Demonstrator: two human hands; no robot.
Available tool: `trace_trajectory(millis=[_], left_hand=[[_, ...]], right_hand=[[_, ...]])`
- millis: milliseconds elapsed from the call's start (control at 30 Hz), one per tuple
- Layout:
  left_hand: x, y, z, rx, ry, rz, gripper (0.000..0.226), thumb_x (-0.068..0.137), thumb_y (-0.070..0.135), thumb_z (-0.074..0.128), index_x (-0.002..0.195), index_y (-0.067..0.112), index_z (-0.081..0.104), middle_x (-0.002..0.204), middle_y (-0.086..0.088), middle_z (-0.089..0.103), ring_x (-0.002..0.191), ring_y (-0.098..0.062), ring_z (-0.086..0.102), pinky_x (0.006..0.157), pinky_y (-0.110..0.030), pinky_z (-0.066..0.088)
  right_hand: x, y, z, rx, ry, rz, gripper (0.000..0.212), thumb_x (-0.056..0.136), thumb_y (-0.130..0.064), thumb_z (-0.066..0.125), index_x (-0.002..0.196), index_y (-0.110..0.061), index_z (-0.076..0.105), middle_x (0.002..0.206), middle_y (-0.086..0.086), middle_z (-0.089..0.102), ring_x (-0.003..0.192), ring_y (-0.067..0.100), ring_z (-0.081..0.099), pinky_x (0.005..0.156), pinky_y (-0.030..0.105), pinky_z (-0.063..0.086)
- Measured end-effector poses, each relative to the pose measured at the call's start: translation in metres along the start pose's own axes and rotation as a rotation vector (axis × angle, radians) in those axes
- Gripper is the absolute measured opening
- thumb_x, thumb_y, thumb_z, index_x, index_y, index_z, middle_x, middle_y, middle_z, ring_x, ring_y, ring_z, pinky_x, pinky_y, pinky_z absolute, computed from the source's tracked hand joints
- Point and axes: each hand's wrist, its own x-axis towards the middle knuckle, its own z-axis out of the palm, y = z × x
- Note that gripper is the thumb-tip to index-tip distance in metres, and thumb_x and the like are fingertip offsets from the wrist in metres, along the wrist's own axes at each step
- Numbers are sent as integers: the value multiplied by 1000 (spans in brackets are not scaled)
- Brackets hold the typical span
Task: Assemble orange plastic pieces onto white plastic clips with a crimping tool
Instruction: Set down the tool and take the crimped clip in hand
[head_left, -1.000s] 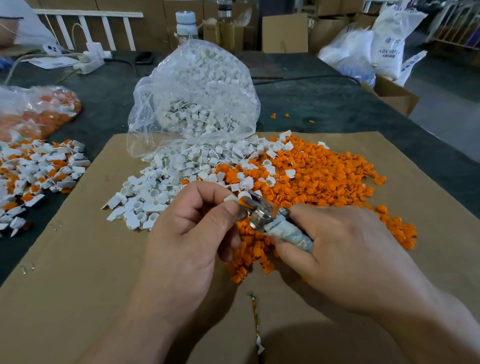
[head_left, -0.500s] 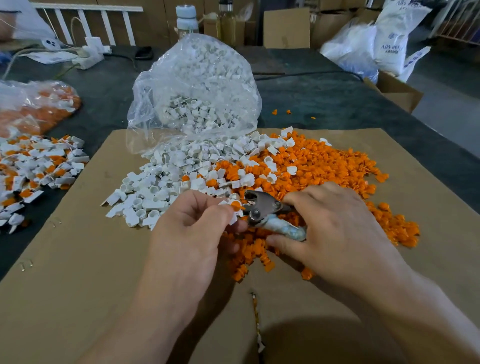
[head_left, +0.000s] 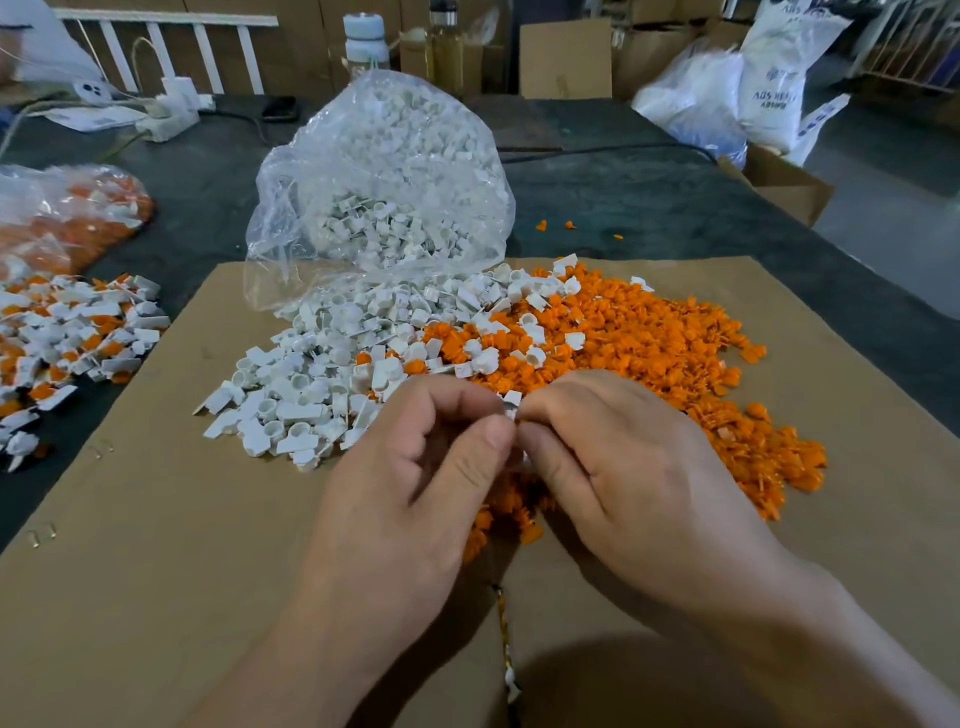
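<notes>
Gone from view: crimping tool, in right hand (head_left: 623, 467) half a second earlier; whether tucked in palm, could not tell. Both hands met fingertip to fingertip above middle of cardboard sheet (head_left: 156, 519). There left hand (head_left: 415, 467) pinched white clip (head_left: 511, 401) between thumb and forefinger; right hand's thumb and forefinger pinched same clip. On sheet's far half lay orange pieces (head_left: 649, 332) and loose white clips (head_left: 311, 384). Judged: crimp done, joint being seated or checked by hand.

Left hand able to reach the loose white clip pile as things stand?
Likely yes: the pile of white clips lies uncovered just beyond the left hand, nothing between. But its fingers pinch a white clip with the right hand, so it's occupied.
</notes>
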Motion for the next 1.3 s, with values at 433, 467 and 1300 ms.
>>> trace_trajectory(millis=[433,467,1300], left_hand=[[2,-9,-8,-167,-218,-27,22,86,55,59,92,35,67,62,6,59,51,-9,54,48,-20,44],[1,-8,-8,-131,-206,16,19,87,53,58,93,37,66,63,9,60,52,-7,55,49,-19,45],[6,1,-7,-328,-158,-249,15,91,32,62,81,25,69,59,1,59,48,-13,52,42,-22,42]], right_hand=[[-5,-9,-6,721,-215,465,35,102,-39,45,71,-24,51,57,-10,47,49,6,40,44,22,31],[-4,-10,-8,921,-253,579,37,101,-34,47,66,-24,50,54,-9,41,45,8,34,40,24,26],[-4,-10,-7,1012,-299,673,41,95,-45,53,64,-18,55,50,-1,43,37,12,34,36,22,27]])
